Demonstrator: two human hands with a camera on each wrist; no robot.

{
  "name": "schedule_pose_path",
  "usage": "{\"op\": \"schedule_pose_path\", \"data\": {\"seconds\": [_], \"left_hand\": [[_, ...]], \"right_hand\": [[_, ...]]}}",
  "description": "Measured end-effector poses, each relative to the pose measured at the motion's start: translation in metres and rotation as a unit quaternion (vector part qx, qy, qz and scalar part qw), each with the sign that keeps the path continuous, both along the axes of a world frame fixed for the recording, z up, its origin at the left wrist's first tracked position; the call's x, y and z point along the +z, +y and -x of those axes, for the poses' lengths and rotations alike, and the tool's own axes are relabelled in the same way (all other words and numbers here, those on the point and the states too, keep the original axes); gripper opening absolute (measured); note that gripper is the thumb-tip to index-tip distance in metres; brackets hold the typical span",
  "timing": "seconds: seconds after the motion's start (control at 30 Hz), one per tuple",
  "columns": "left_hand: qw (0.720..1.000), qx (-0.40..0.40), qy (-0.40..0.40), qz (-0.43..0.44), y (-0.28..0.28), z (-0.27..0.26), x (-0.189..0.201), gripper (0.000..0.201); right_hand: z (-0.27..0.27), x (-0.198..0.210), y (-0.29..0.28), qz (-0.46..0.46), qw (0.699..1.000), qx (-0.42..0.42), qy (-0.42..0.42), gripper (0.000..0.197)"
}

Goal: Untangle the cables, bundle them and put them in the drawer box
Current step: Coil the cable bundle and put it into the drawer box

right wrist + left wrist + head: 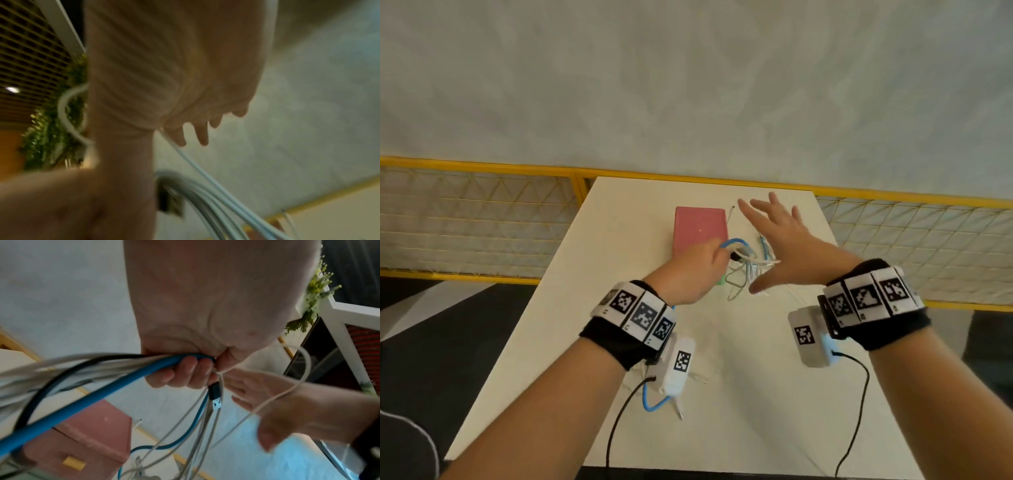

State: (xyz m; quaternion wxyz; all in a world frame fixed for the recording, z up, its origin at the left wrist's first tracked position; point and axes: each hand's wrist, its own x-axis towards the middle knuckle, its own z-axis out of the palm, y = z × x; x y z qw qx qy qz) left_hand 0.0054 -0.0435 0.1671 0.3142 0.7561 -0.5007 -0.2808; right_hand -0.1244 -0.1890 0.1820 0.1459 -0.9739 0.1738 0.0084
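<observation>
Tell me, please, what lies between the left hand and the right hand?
In the head view, the tangled cables hang between the left hand, which grips them, and the open right hand. The left wrist view shows a white loop reaching toward the right hand.

A: We get soft, even daylight in the head view, barely any shadow on the table [756,394], though the yellow rail [482,168] bends hard at the edges.

B: Yeah, and our right wrist view is dim and smeared, the right hand [174,81] just mush. Left wrist is brighter; the left hand [205,313] looks washed out, and the blue cable [82,404] blurs close to the lens.
</observation>
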Motion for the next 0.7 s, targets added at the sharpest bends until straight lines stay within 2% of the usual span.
{"op": "schedule_pose_path", "data": {"seconds": [0.1, 0.17, 0.2, 0.3, 0.37, 0.4, 0.43, 0.47, 0.53, 0.57, 0.63, 0.67, 0.7], "left_hand": [[0.998, -0.008, -0.052, -0.029, -0.005, -0.002, -0.01, 0.031], [0.997, -0.005, -0.07, -0.037, -0.006, -0.006, -0.013, 0.028], [0.996, -0.005, -0.079, -0.039, -0.006, -0.007, -0.013, 0.027], [0.996, -0.012, -0.085, -0.036, -0.005, -0.006, -0.011, 0.03], [0.996, -0.018, -0.081, -0.022, -0.003, -0.004, -0.009, 0.031], [0.997, -0.019, -0.077, -0.015, -0.001, -0.004, -0.009, 0.031], [0.997, -0.019, -0.078, -0.012, 0.0, -0.005, -0.007, 0.031], [0.996, -0.018, -0.083, -0.012, 0.002, -0.006, -0.007, 0.03], [0.995, -0.013, -0.094, -0.018, 0.003, -0.01, -0.008, 0.028], [0.995, -0.009, -0.099, -0.021, 0.003, -0.011, -0.009, 0.027], [0.995, -0.007, -0.102, -0.021, 0.003, -0.014, -0.01, 0.027], [0.995, -0.009, -0.1, -0.019, 0.003, -0.014, -0.011, 0.027], [0.995, -0.014, -0.099, -0.019, 0.004, -0.014, -0.01, 0.026]], "right_hand": [[0.014, 0.015, 0.016, -0.061, 0.998, 0.03, 0.015, 0.137], [0.018, 0.017, 0.016, -0.116, 0.993, 0.011, -0.035, 0.121], [0.017, 0.014, 0.017, -0.111, 0.992, 0.002, -0.06, 0.107], [0.006, -0.016, 0.012, 0.026, 0.998, -0.013, -0.062, 0.066], [0.002, -0.041, 0.012, 0.117, 0.993, -0.029, -0.012, 0.056], [0.001, -0.048, 0.011, 0.126, 0.991, -0.039, -0.01, 0.054], [0.001, -0.051, 0.01, 0.097, 0.994, -0.051, -0.031, 0.052], [0.001, -0.046, 0.011, 0.015, 0.994, -0.066, -0.084, 0.049], [0.002, -0.039, 0.013, -0.202, 0.956, -0.074, -0.199, 0.043], [0.002, -0.033, 0.014, -0.265, 0.941, -0.058, -0.204, 0.045], [-0.001, -0.028, 0.019, -0.259, 0.959, 0.005, -0.112, 0.059], [-0.004, -0.03, 0.02, -0.223, 0.971, 0.033, -0.074, 0.06], [-0.007, -0.033, 0.018, -0.188, 0.978, 0.053, -0.072, 0.056]]}}
